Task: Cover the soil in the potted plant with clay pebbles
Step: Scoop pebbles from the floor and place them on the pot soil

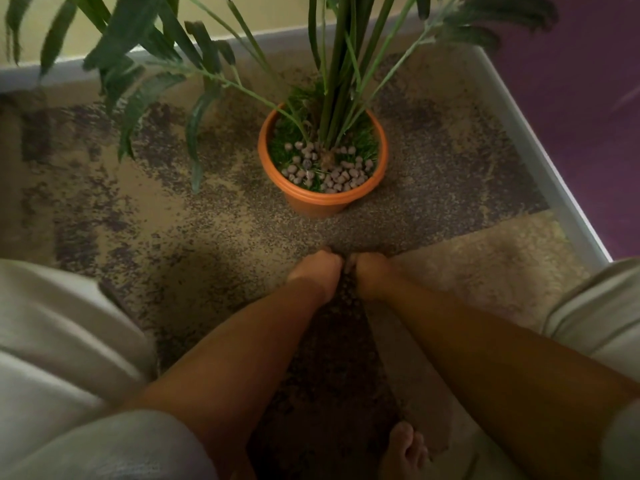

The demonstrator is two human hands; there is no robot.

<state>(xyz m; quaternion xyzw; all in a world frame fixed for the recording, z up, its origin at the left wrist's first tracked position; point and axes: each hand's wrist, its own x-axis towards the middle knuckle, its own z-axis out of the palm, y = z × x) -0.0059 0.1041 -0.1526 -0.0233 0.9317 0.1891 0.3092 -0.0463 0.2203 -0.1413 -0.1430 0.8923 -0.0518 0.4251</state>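
An orange pot (320, 204) stands on the carpet, holding a tall green plant (341, 81). Grey-brown clay pebbles (327, 173) lie over the near half of the pot's surface. The far half shows green cover (285, 143). My left hand (317, 271) and my right hand (370, 273) are pressed side by side just in front of the pot, low over the floor, backs up and fingers curled under. Dark pebbles (348, 285) show in the gap between them. The palms are hidden.
A blotchy beige and dark carpet (173, 209) covers the floor, with a plain beige rug (485, 268) at the right. A white skirting board (540, 157) meets a purple wall. Long leaves (138, 105) hang over the left. My bare foot (403, 448) and light-clothed knees frame the bottom.
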